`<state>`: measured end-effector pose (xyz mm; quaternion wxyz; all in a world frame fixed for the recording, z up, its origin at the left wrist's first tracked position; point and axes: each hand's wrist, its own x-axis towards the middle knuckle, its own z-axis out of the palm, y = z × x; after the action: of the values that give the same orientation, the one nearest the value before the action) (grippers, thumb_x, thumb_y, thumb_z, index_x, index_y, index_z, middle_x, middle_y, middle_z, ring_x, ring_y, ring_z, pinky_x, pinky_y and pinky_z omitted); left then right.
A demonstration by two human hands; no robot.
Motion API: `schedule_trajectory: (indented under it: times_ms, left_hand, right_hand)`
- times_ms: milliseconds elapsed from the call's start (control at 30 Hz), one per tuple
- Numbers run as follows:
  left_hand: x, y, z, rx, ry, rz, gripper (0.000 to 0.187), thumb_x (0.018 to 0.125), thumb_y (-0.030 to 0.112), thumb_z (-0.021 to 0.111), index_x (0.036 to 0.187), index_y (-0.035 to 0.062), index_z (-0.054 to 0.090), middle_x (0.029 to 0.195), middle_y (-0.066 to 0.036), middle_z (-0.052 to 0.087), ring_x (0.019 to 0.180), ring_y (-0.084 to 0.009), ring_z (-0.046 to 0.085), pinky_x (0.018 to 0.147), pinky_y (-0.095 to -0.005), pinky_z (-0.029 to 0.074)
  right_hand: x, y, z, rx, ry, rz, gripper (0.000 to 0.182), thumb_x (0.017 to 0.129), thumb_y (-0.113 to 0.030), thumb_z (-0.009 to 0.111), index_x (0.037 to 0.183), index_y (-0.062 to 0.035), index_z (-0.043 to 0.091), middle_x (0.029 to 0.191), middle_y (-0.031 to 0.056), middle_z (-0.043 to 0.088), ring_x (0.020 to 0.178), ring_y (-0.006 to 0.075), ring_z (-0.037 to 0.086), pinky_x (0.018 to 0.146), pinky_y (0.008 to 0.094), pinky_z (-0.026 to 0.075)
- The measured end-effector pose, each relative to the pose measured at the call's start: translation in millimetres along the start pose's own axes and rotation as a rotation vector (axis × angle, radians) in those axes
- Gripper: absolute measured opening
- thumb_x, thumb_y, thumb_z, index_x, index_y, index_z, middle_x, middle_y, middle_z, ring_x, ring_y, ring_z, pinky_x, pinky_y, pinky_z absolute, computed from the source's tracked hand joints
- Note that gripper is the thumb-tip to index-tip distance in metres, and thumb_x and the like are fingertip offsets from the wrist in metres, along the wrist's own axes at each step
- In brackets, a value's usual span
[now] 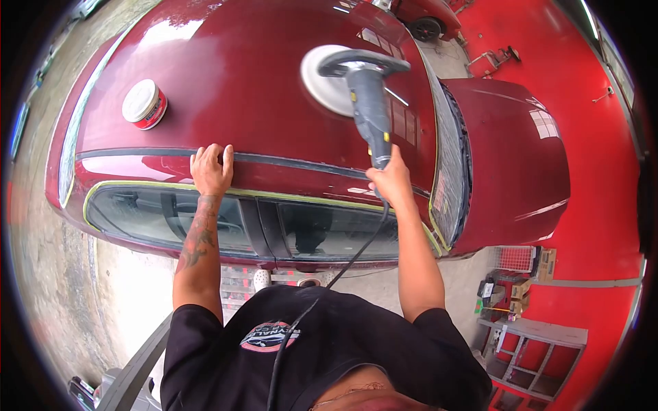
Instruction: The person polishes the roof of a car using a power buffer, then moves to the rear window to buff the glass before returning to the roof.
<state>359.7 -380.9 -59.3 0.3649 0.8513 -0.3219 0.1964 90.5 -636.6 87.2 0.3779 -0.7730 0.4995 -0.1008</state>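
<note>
Leaning in over the side of the car, the person in the black T-shirt [322,349] has both arms stretched up onto the dark red roof [240,75]. A power cord [343,264] runs up across the shirt and past the side window [171,216] to the right hand [392,179], which is closed tight around the rear grip of the polisher [367,96]. The left hand [212,168] holds nothing; it lies flat with the fingers spread on the black trim strip [137,153] at the roof's edge, apparently bracing the body. The polisher stretches away from the right hand across the middle of the roof, its round white pad [322,79] pressed flat against the paint and its black loop handle [363,61] arching over the head, untouched. I would judge it a fairly heavy, stiff machine, nose-heavy at the pad end, and awkward to steer by the tail alone; the loop handle looks like the natural second hold. The paint is glossy and probably slick, so the pad should glide easily. Farther along the roof, well apart from both hands, a squat round tin [144,104] with a white lid and red side stands on the paint. Masking tape [439,178] covers the glass beyond the roof, and farther still come the red floor [589,171], some shelving [531,349], and part of another red car [425,17].
</note>
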Motion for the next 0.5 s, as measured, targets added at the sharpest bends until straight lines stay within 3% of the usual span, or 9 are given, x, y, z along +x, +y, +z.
schedule_trajectory:
  times_ms: [67, 133, 200, 267, 333, 367, 500]
  left_hand:
    - [0.0, 0.7, -0.3, -0.007, 0.006, 0.0, 0.035, 0.098, 0.034, 0.067, 0.075, 0.0105, 0.056, 0.07, -0.005, 0.054, 0.073, -0.0285, 0.055, 0.07, -0.0427, 0.039]
    - [-0.4, 0.4, 0.0, -0.016, 0.022, 0.006, 0.034, 0.098, 0.033, 0.068, 0.075, 0.0104, 0.056, 0.069, -0.005, 0.053, 0.073, -0.0284, 0.054, 0.07, -0.0425, 0.039]
    - [-0.1, -1.0, 1.2, -0.026, 0.023, 0.016, 0.034, 0.098, 0.033, 0.069, 0.076, 0.0103, 0.057, 0.069, -0.005, 0.053, 0.072, -0.0285, 0.054, 0.07, -0.0422, 0.039]
    - [0.1, -2.2, 1.2, -0.019, 0.02, 0.024, 0.034, 0.098, 0.033, 0.068, 0.076, 0.0101, 0.057, 0.069, -0.006, 0.054, 0.072, -0.0285, 0.054, 0.07, -0.0423, 0.039]
    - [0.1, -2.9, 1.9, -0.025, 0.026, 0.036, 0.034, 0.099, 0.033, 0.068, 0.077, 0.0098, 0.057, 0.07, -0.006, 0.055, 0.072, -0.0287, 0.054, 0.07, -0.0422, 0.04]
    - [0.1, -2.9, 1.9, -0.027, 0.026, 0.038, 0.034, 0.099, 0.033, 0.068, 0.077, 0.0096, 0.057, 0.07, -0.006, 0.055, 0.072, -0.0287, 0.054, 0.069, -0.0422, 0.04]
    - [-0.9, -4.2, 2.1, -0.025, 0.019, 0.042, 0.034, 0.099, 0.033, 0.068, 0.078, 0.0092, 0.058, 0.071, -0.006, 0.057, 0.071, -0.0289, 0.054, 0.069, -0.0418, 0.04]
  right_hand:
    - [3.9, -13.7, 17.6, -0.025, -0.039, -0.083, 0.059, 0.078, -0.006, 0.073, 0.132, -0.0044, 0.048, 0.085, 0.021, 0.071, 0.065, 0.0308, 0.075, 0.061, 0.0436, 0.06]
    - [2.6, -34.8, 30.0, -0.13, -0.05, -0.13, 0.055, 0.078, -0.007, 0.074, 0.129, -0.0043, 0.052, 0.081, 0.0157, 0.07, 0.063, 0.0256, 0.074, 0.062, 0.0391, 0.058]
    - [17.2, -26.7, 51.3, -0.182, -0.051, -0.25, 0.058, 0.078, -0.009, 0.075, 0.13, -0.0033, 0.05, 0.077, 0.0171, 0.07, 0.065, 0.0281, 0.075, 0.063, 0.0414, 0.058]
    - [10.8, -50.4, 57.3, -0.202, -0.079, -0.26, 0.07, 0.077, -0.011, 0.075, 0.14, -0.0033, 0.046, 0.093, 0.0274, 0.072, 0.088, 0.0408, 0.075, 0.079, 0.0478, 0.058]
    - [9.2, -67.6, 59.4, -0.234, -0.13, -0.241, 0.074, 0.077, -0.011, 0.074, 0.143, -0.0026, 0.044, 0.098, 0.0299, 0.072, 0.098, 0.045, 0.073, 0.084, 0.0491, 0.057]
    - [7.6, -79.4, 54.5, -0.232, -0.199, -0.215, 0.077, 0.078, -0.01, 0.073, 0.147, 0.0006, 0.04, 0.108, 0.0349, 0.069, 0.107, 0.0502, 0.068, 0.091, 0.0538, 0.056]
    - [21.6, -78.8, 55.9, -0.23, -0.216, -0.22, 0.078, 0.078, -0.01, 0.072, 0.147, 0.0007, 0.04, 0.109, 0.0347, 0.069, 0.107, 0.0499, 0.068, 0.091, 0.0534, 0.056]
